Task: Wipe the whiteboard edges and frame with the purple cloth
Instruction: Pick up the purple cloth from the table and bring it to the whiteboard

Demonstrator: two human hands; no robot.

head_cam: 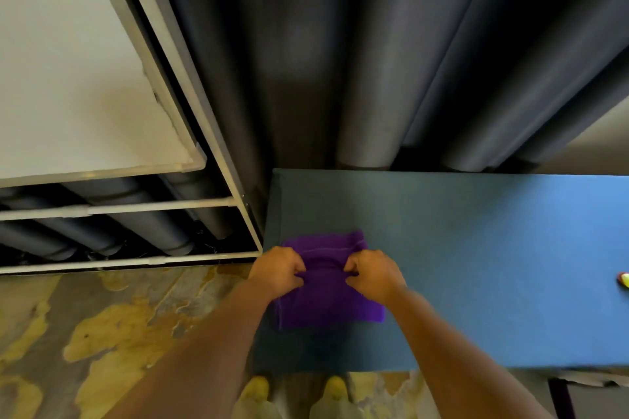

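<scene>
A purple cloth [328, 296] lies folded on the left end of a blue-covered table [476, 248]. My left hand [276, 270] pinches the cloth's left side and my right hand [374, 274] pinches its right side, both with fingers closed on the fabric. The whiteboard [68, 71] stands at the upper left on a pale metal frame [218, 153], its lower right corner about a forearm's length from the table.
Dark grey curtains [374, 61] hang behind the table and the board. The frame's lower bars [119, 209] run just above a mottled yellow-grey floor [119, 333]. A small yellow-green object [624, 280] sits at the table's right edge. My shoes [296, 388] show below the table.
</scene>
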